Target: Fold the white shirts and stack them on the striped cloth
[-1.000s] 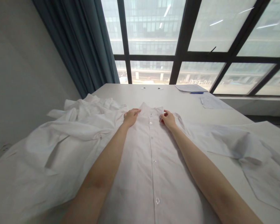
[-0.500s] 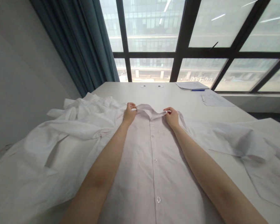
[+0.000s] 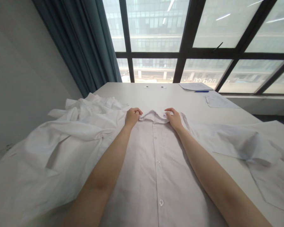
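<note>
A white buttoned shirt (image 3: pixel 156 170) lies flat and face up on a white table (image 3: pixel 194 104), its collar (image 3: pixel 153 116) pointing away from me. My left hand (image 3: pixel 132 116) is closed on the collar's left end. My right hand (image 3: pixel 174 118) grips the collar's right end with curled fingers. The collar is folded down between the two hands. The shirt's right sleeve (image 3: pixel 227 138) spreads out across the table to the right.
A heap of crumpled white shirts (image 3: pixel 68 129) lies to the left. Another white garment (image 3: pixel 272 176) lies at the right edge. Papers (image 3: pixel 195 86), a blue pen (image 3: pixel 202 91) and a second sheet (image 3: pixel 219 101) sit at the far right. A dark curtain (image 3: pixel 85 44) hangs beside the windows.
My hands went from resting at the neck to lifting both collar ends, and now have turned the collar down and hold it low on the shirt.
</note>
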Demonstrator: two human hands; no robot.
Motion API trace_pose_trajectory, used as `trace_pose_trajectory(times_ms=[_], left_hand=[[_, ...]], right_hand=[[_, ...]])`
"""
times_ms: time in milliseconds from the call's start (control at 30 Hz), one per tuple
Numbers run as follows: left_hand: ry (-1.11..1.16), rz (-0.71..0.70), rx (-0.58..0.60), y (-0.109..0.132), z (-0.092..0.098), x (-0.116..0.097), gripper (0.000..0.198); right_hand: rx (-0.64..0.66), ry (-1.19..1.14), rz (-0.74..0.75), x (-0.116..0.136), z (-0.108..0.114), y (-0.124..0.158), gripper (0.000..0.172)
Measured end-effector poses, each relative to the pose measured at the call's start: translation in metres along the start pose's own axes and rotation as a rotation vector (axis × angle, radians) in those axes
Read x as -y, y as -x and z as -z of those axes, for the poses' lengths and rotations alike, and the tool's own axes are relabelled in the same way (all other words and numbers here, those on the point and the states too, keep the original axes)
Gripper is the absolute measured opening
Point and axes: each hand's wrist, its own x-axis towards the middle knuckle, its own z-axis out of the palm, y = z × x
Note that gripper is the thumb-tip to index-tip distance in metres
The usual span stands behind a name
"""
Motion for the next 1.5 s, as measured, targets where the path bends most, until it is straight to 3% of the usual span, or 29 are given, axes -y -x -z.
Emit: trace_pose_trajectory(times_ms=[133, 267, 333, 500, 700, 933, 1033, 1200, 1400, 1500], left_hand=[[-0.007, -0.126, 0.031, 0.006, 0.003, -0.011, 0.037], [-0.045, -0.333, 0.198, 0.013, 0.001, -0.026, 0.064], [-0.079, -0.370, 0.264, 0.014, -0.002, -0.027, 0.064], [-0.123, -0.235, 0.209, 0.011, -0.008, -0.022, 0.030], [-0.125, -0.241, 0.146, 0.009, -0.008, -0.020, 0.026], [-0.103, -0.331, 0.153, 0.008, -0.009, -0.022, 0.018], [-0.074, -0.364, 0.190, 0.009, -0.010, -0.025, 0.017], [-0.013, -0.285, 0.173, 0.013, -0.007, -0.025, 0.035], [0.041, -0.213, 0.188, 0.013, -0.007, -0.025, 0.026], [0.041, -0.146, 0.189, 0.011, -0.009, -0.023, 0.031]], right_hand=[[-0.013, 0.008, 0.074, -0.003, -0.004, 0.000, 0.039], [-0.052, 0.039, 0.117, -0.007, -0.005, -0.002, 0.035], [-0.063, 0.063, 0.148, -0.006, -0.005, -0.002, 0.034], [-0.038, 0.140, 0.321, 0.006, -0.002, 0.007, 0.049], [0.170, 0.222, 0.515, 0.018, -0.007, 0.016, 0.072], [0.182, 0.224, 0.441, 0.007, -0.012, 0.007, 0.034], [0.148, 0.194, 0.404, 0.005, -0.013, 0.005, 0.033], [0.129, 0.138, 0.393, 0.009, -0.012, 0.008, 0.033], [0.159, 0.123, 0.403, 0.013, -0.008, 0.009, 0.035], [0.175, 0.139, 0.384, 0.013, -0.010, 0.009, 0.044]])
